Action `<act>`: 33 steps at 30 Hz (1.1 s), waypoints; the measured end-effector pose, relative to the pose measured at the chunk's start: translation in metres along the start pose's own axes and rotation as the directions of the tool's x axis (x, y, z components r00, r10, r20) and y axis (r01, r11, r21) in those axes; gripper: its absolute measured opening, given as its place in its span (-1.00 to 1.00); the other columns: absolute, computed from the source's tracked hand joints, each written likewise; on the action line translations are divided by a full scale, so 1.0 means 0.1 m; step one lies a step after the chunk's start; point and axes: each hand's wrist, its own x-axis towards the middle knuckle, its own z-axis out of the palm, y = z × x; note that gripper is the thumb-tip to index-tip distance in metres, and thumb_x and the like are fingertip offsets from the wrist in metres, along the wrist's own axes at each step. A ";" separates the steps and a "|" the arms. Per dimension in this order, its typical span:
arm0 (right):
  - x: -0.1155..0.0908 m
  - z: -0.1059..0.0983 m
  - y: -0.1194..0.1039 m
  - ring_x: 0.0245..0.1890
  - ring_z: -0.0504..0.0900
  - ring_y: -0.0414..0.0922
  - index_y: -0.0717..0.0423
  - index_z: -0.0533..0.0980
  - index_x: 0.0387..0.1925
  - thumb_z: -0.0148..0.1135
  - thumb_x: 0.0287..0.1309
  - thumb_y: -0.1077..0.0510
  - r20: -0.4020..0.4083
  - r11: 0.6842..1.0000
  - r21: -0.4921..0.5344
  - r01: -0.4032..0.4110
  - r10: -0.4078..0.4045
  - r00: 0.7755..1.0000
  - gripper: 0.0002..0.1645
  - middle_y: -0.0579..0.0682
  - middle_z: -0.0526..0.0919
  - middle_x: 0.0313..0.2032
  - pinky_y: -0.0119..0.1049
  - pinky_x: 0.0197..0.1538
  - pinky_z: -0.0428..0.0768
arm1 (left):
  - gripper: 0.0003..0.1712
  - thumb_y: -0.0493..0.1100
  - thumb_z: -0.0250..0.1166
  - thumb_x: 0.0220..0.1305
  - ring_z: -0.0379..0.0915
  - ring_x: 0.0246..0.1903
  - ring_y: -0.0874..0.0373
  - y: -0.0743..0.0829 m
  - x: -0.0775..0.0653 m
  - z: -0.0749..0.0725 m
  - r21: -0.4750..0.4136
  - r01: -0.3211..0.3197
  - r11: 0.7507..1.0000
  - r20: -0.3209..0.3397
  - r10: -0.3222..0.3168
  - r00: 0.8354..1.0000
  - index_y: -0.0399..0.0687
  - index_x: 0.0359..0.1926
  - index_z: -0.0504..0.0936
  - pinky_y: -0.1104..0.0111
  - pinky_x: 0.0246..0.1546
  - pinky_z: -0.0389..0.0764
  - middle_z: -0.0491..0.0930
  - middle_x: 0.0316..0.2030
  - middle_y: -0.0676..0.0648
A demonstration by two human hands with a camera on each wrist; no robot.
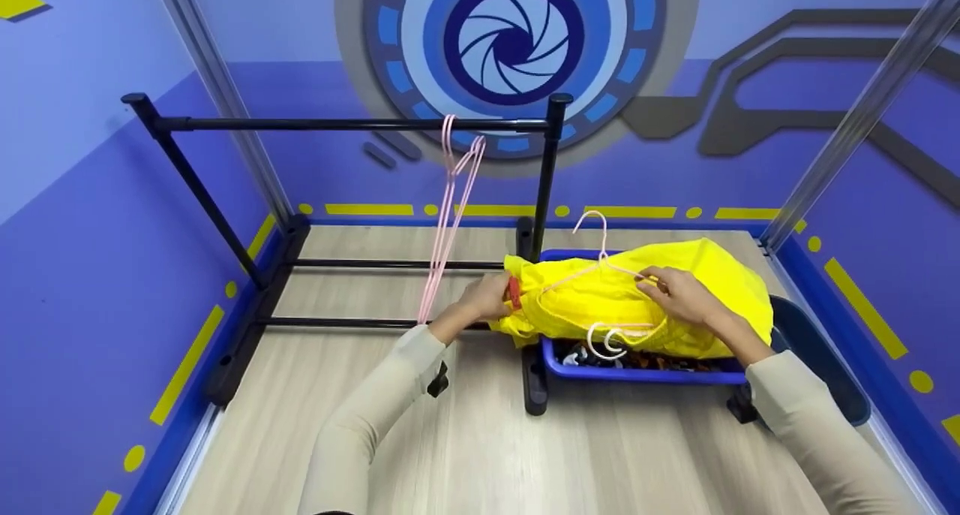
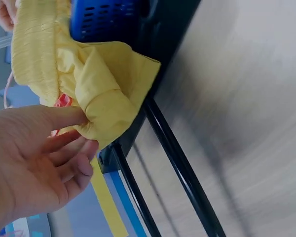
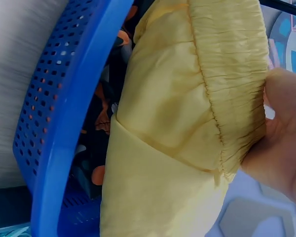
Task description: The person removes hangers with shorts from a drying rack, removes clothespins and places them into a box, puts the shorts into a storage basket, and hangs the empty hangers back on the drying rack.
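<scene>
Left hand point(image 1: 486, 297): pinches the left edge of the yellow garment point(image 1: 637, 297); right hand point(image 1: 679, 293) grips its gathered band where the pink hanger point(image 1: 600, 263) lies. Garment: draped across the blue basket point(image 1: 645, 372), beside the black rack point(image 1: 337, 124), bare wooden floor point(image 1: 600, 462) in front. Right wrist view alone shows dark, orange-spotted cloth point(image 3: 101, 128) under it in the basket.

Both hands point(image 1: 487, 297) point(image 1: 679, 293) gripping yellow garment point(image 1: 697, 275) over blue basket point(image 1: 645, 372), pink hangers point(image 1: 450, 222) on black rack point(image 1: 337, 124)
</scene>
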 end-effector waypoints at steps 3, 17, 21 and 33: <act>-0.01 0.02 0.01 -0.50 0.36 -0.14 0.27 0.59 0.10 0.04 0.54 -0.01 -0.042 0.999 0.042 0.013 -0.012 0.999 -0.55 0.04 0.51 -0.49 -0.32 -0.38 0.31 | -0.59 -0.35 0.47 0.07 0.45 -0.26 0.09 -0.01 0.00 -0.09 -0.078 -0.090 0.993 0.015 0.091 0.996 -0.26 -0.06 0.53 0.35 -0.22 0.49 0.61 -0.23 -0.17; -0.05 0.11 0.08 -0.57 0.30 -0.18 0.21 0.56 -0.27 0.04 0.54 0.02 -0.132 0.992 0.126 0.020 -0.004 0.991 -0.63 -0.09 0.30 -0.58 -0.37 -0.41 0.28 | -0.52 0.04 0.09 0.56 0.22 -0.51 0.26 -0.10 -0.12 -0.39 -0.145 -0.238 0.960 0.212 0.265 0.941 -0.32 -0.13 0.71 0.49 -0.42 0.25 0.37 -0.53 0.07; -0.06 0.11 0.09 -0.57 0.31 -0.18 0.20 0.55 -0.30 0.05 0.54 0.01 -0.145 0.990 0.139 0.028 -0.008 0.989 -0.63 -0.08 0.29 -0.59 -0.37 -0.42 0.28 | -0.59 0.02 0.16 0.53 0.32 -0.45 0.25 -0.07 -0.12 -0.38 -0.114 -0.267 0.957 0.122 0.280 0.952 -0.28 -0.15 0.67 0.49 -0.37 0.32 0.56 -0.43 -0.05; -0.10 0.14 0.09 -0.46 0.40 -0.15 0.19 0.61 -0.18 -0.03 0.58 0.00 -0.130 0.996 0.081 0.032 -0.021 0.991 -0.60 0.07 0.58 -0.43 -0.32 -0.32 0.38 | -0.57 0.13 0.31 0.39 0.44 -0.43 0.24 -0.09 -0.11 -0.41 -0.045 -0.327 0.944 0.066 0.330 0.942 -0.15 -0.22 0.81 0.47 -0.36 0.44 0.77 -0.33 -0.11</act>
